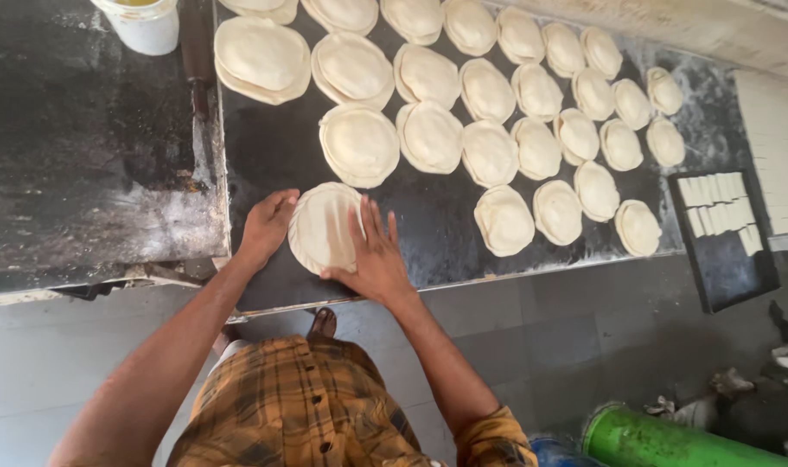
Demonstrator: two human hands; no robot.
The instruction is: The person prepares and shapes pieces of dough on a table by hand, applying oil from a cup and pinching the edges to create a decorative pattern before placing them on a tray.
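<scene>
Dough disc (323, 227) pinned between both hands on table (428, 233): left hand (267, 227) at its 9 o'clock edge, right hand (376, 258) at 4, fingers (370, 223) spread flat on top. Roundish, no long axis. Right nearer.

Mustard-and-brown plaid shirt (299, 406), dark buttons down the front, short sleeves, bare forearms, possibly a sandalled foot (323, 323)

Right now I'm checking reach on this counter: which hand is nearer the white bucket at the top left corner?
Left. The left hand rests at the left edge of the dough round, below the white bucket. The right hand lies on the round's right side, farther off.
</scene>
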